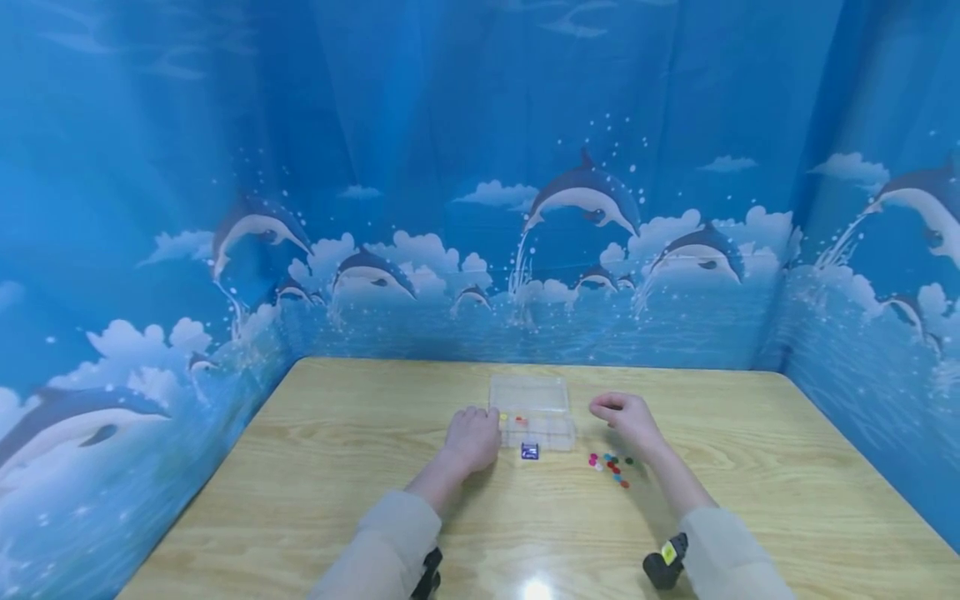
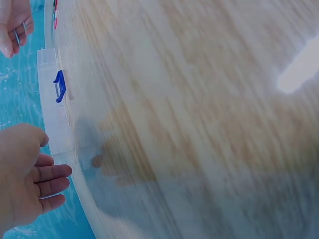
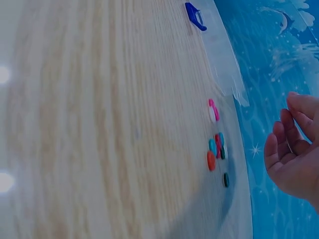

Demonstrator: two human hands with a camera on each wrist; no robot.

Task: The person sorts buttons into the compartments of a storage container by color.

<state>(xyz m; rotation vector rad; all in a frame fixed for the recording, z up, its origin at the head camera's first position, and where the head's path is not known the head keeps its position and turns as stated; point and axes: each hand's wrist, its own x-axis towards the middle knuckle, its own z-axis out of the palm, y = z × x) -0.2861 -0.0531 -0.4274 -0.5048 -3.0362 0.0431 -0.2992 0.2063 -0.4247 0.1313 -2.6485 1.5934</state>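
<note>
A clear plastic compartment box point(image 1: 551, 435) lies with its lid point(image 1: 529, 393) raised back. A blue clasp point(image 1: 529, 451) sits at its front. Yellow pieces point(image 1: 503, 417) and orange pieces point(image 1: 521, 419) are in the left compartments. My left hand point(image 1: 474, 437) rests against the box's left end, its fingers fairly straight in the left wrist view. Right of the box, my right hand point(image 1: 628, 418) is held above the table with thumb and forefinger brought close together. I cannot tell whether a small piece is between those fingertips.
Small round coloured pieces point(image 3: 211, 161) lie scattered on the wooden table point(image 1: 360, 417), to the right of the box and nearer me than my right hand. A blue dolphin-print curtain point(image 1: 420, 317) surrounds the table's back and sides.
</note>
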